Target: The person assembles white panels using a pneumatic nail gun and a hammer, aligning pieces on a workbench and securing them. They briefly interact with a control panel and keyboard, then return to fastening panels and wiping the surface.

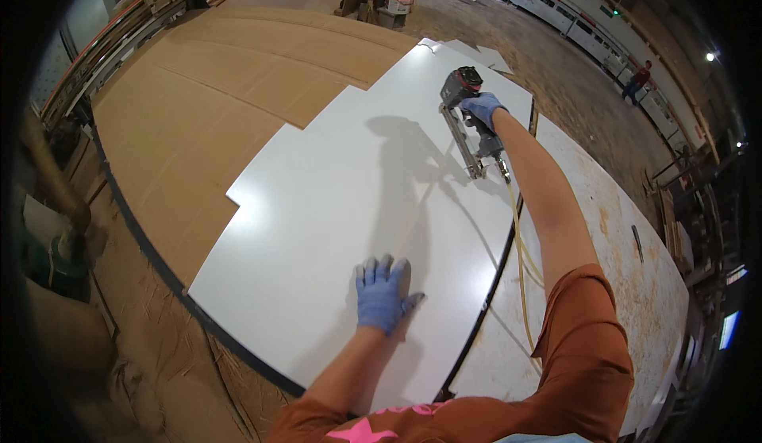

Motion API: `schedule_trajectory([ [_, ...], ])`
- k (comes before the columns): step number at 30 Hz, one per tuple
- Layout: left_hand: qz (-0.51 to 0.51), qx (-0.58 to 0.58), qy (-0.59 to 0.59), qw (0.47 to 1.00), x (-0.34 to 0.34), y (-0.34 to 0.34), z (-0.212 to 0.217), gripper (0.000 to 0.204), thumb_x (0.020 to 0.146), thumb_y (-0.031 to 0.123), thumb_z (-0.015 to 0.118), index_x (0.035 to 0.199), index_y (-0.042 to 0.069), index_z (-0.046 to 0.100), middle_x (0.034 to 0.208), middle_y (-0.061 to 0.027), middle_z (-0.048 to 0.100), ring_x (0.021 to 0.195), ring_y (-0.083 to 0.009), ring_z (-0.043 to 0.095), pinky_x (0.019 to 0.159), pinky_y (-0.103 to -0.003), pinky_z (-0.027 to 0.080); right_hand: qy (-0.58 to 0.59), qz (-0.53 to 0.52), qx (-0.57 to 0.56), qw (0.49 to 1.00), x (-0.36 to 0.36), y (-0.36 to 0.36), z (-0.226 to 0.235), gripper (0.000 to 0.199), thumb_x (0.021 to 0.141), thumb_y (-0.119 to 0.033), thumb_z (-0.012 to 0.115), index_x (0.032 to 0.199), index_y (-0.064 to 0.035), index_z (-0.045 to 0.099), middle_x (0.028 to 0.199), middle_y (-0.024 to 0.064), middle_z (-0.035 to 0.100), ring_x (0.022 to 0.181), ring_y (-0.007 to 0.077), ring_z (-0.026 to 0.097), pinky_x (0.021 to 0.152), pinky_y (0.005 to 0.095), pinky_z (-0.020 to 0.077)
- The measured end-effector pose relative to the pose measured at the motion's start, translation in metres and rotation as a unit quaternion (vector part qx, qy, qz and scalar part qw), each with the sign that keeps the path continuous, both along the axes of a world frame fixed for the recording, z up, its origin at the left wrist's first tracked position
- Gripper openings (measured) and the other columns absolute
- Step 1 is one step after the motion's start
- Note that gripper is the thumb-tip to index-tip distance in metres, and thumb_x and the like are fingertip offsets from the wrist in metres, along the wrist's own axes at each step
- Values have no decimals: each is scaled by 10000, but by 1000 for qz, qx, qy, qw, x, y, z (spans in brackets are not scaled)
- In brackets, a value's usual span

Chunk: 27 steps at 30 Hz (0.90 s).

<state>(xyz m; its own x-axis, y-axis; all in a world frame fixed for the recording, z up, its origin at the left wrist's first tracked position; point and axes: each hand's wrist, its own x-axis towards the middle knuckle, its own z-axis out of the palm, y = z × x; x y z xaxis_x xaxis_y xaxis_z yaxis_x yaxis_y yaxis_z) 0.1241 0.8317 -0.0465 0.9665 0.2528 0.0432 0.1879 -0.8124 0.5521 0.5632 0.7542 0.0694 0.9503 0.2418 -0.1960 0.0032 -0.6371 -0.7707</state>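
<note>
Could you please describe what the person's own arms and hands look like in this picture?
Both hands, the left hand and the right hand, wear thin blue gloves ending at the wrist. Forearms are bare. Short rust-orange sleeves cover the upper arms.

You have just one view, from the camera on your head, looking down and forward over the white board [349, 205] from close above. Your arms come in from the bottom edge, and the edges bend round.
</note>
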Motion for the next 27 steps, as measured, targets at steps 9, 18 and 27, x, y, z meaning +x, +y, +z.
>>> schedule_trajectory([
  [9, 22, -50, 16, 998, 2, 9, 7, 693, 696, 457, 723, 1285, 150, 523, 1374, -160, 449, 1288, -430, 351, 1106, -564, 172, -13, 42, -157, 987, 78, 90, -13, 243, 718, -274, 673, 768, -36, 680, 686, 111, 660, 552, 217, 601, 544, 360, 477],
  [18, 5, -38, 27, 999, 7, 14, 4, 642, 702, 479, 721, 1237, 160, 566, 1323, -149, 488, 1243, -403, 389, 1069, -568, 210, -34, 64, -216, 974, 102, 99, -13, 230, 749, -268, 624, 766, -48, 687, 684, 105, 665, 591, 225, 630, 567, 374, 495],
  [27, 5, -31, 15, 999, 6, 12, -1, 627, 710, 475, 731, 1224, 155, 572, 1337, -154, 487, 1241, -408, 404, 1062, -582, 216, -58, 105, -305, 945, 88, 109, -13, 241, 794, -305, 625, 765, -72, 680, 689, 72, 675, 558, 176, 605, 516, 333, 471],
])
